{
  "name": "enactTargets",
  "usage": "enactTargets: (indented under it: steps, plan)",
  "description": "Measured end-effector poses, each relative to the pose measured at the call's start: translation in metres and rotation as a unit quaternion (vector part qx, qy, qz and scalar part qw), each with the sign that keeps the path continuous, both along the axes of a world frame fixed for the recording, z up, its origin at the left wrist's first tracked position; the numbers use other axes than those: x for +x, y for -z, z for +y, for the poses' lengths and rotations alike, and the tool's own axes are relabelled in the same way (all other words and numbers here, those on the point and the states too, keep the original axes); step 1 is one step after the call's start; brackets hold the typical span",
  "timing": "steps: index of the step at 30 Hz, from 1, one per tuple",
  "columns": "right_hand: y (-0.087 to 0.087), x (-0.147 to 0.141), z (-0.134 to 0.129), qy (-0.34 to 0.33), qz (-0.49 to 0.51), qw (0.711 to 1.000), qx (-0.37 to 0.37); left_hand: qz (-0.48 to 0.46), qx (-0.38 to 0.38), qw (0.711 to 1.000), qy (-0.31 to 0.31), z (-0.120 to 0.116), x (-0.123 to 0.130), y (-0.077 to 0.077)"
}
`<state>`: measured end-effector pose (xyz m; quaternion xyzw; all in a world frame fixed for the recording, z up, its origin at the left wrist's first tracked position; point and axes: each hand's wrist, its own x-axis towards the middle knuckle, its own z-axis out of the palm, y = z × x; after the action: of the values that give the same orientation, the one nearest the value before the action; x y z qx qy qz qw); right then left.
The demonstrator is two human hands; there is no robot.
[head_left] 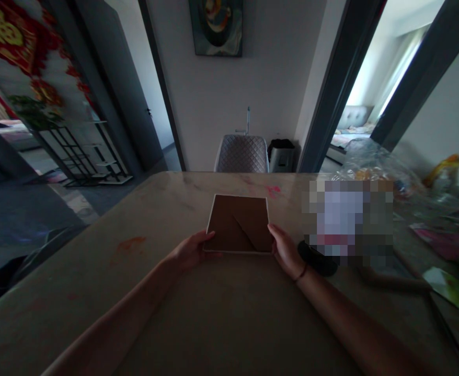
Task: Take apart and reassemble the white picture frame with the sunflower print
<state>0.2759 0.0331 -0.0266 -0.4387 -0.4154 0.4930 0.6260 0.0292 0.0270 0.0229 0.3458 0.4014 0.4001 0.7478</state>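
A long beige stone-topped surface (107, 292) runs out ahead; on it lies a square brown-backed picture frame with a thin white edge (225, 219), flat, back upward, straight in front of the person; a diagonal strut (245, 233) crosses its back; the left hand (192, 250) and right hand (285, 250) grasp its opposite sides, equally near; a black fabric scrunchie (316, 258) sits just beside the right hand.

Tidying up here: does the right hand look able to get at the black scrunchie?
Probably yes: the right hand holds the picture frame, but the black scrunchie lies right beside its wrist, nothing between.
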Motion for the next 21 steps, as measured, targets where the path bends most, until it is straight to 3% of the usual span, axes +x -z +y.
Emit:
enactTargets:
  steps: [5,14,18,21]
  plan:
    - [0.004,0.001,0.002,-0.024,-0.016,1.000,-0.011,-0.051,-0.007,0.998,-0.025,0.003,0.003,0.002]
    - [-0.004,0.000,-0.004,-0.032,0.083,0.996,-0.016,-0.111,-0.005,0.988,0.104,0.002,0.004,0.005]
    - [-0.005,0.002,-0.003,-0.015,0.059,0.998,-0.024,-0.104,0.060,0.992,0.043,0.001,0.005,0.008]
    - [-0.006,0.004,-0.003,0.028,-0.011,1.000,-0.004,-0.102,0.081,0.991,0.016,0.002,0.006,0.011]
